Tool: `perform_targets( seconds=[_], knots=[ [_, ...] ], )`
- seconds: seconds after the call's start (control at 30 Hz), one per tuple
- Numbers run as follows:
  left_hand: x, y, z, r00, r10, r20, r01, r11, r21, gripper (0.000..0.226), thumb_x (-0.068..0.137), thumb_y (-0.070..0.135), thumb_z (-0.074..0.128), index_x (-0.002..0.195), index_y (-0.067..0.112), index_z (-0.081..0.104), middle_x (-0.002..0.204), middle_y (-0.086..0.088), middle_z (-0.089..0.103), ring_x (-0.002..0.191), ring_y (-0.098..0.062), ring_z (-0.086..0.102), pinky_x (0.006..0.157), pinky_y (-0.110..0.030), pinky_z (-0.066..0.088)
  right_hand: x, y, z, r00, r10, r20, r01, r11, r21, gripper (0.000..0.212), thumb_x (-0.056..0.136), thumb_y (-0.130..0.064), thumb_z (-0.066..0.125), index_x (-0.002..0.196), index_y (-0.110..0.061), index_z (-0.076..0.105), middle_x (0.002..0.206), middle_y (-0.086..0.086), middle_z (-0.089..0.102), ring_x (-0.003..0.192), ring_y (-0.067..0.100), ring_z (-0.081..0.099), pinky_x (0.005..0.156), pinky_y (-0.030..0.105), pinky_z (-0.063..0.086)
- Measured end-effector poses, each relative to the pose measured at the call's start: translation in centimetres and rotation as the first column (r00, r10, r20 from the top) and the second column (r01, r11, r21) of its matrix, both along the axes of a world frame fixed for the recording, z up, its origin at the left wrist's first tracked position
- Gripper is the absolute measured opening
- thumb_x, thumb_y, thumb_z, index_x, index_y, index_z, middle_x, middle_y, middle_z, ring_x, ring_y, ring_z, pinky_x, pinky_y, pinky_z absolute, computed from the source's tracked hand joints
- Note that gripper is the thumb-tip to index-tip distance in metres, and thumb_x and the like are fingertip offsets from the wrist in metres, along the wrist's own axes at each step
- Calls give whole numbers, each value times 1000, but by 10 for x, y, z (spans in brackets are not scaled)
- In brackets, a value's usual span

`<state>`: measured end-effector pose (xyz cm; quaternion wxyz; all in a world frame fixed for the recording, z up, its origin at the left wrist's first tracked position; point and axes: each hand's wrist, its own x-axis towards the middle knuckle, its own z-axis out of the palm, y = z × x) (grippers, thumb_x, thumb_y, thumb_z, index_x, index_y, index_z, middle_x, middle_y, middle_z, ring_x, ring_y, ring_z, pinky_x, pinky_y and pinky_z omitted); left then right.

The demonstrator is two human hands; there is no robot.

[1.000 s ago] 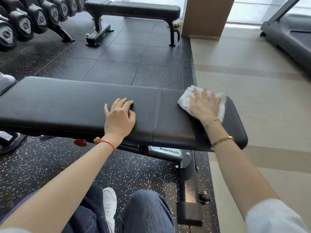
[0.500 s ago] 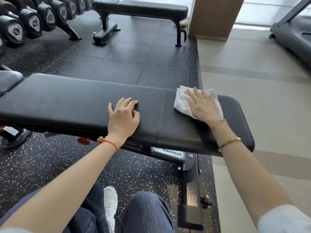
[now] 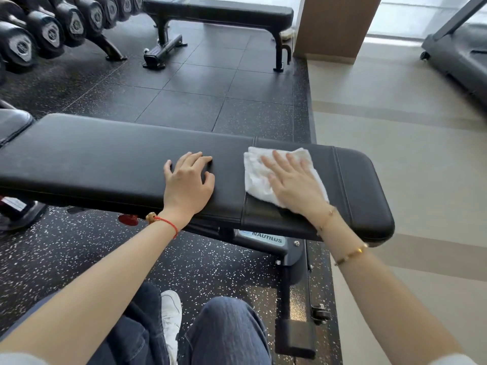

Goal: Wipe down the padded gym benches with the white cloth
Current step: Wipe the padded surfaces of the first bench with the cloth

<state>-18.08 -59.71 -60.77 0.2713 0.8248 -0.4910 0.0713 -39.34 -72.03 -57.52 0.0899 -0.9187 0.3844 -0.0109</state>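
A long black padded bench [image 3: 105, 164] runs across the view in front of me. On its right part, just right of the seam, lies the white cloth [image 3: 257, 177]. My right hand [image 3: 292, 183] presses flat on the cloth with straight, spread fingers. My left hand [image 3: 188, 183] rests on the bare padding to the left of the seam, fingers slightly bent, holding nothing. A second black padded bench [image 3: 224, 11] stands at the back on the dark rubber floor.
A rack of dumbbells [image 3: 50, 32] lines the back left. Another black pad [image 3: 13, 122] sits at the left edge. A wooden pillar [image 3: 337, 25] and a treadmill [image 3: 458, 56] stand at the back right on pale flooring. My knees and a white shoe [image 3: 171, 312] are below the bench.
My right hand has slid the cloth leftward along the bench, from its right end toward the seam. My left hand has stayed where it was.
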Motion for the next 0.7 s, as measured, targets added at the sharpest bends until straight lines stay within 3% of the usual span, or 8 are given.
perform_targets(
  seconds=[0.1, 0.23, 0.33, 0.43, 0.6, 0.7],
  knots=[
    [-1, -1, 2, 1000, 1, -6, -1, 1000, -6, 36, 88, 23, 52, 123, 24, 62, 136, 2, 58, 135, -19, 45, 115, -55, 19, 18, 10, 0, 999, -30, -31, 30, 1000, -4, 57, 104, -51, 20, 157, -38, 5, 167, -5, -2, 153, 25, -5, 122, 48, -7],
    [-2, 1, 2, 1000, -2, -7, 2, 1000, 8, 37, 89, 24, 51, 125, 24, 61, 138, 2, 57, 136, -17, 43, 116, -54, 18, -2, 71, -14, 989, 147, -4, -146, 983, -110, 72, 93, -70, 24, 156, -42, 4, 167, -5, 1, 153, 28, 0, 122, 50, -7],
    [-2, 2, 1, 1000, 0, -5, 1, 1000, 18, 39, 90, 23, 50, 128, 24, 60, 141, 1, 55, 139, -17, 41, 117, -54, 17, -15, 82, -18, 985, 169, -29, -172, 966, -192, 64, 98, -64, 18, 157, -40, 9, 166, -4, 10, 153, 29, 11, 122, 52, 9],
    [-3, 2, 0, 1000, 0, -14, 1, 999, 38, 41, 92, 22, 49, 133, 24, 57, 145, 0, 51, 142, -18, 37, 119, -54, 15, -5, 57, -15, 990, 143, 5, -141, 981, -129, 56, 102, -55, 13, 156, -42, 11, 166, -7, 9, 153, 24, 7, 123, 48, 4],
    [-4, 2, 1, 1000, -6, -25, 7, 999, 45, 42, 94, 22, 48, 135, 24, 56, 148, -1, 49, 144, -18, 34, 120, -55, 13, 25, 2, -1, 998, -67, 12, 67, 998, -16, 51, 107, -40, 16, 157, -37, 10, 167, -5, 2, 153, 26, -1, 122, 48, -2],
    [-3, 2, 0, 1000, -5, -24, 6, 999, 37, 42, 94, 22, 48, 135, 23, 56, 147, -1, 49, 143, -18, 35, 120, -55, 13, 25, 26, -5, 999, -18, 36, 19, 1000, -15, 51, 107, -42, 15, 157, -39, 9, 167, -6, 1, 153, 25, -2, 123, 49, -2]
  ],
)
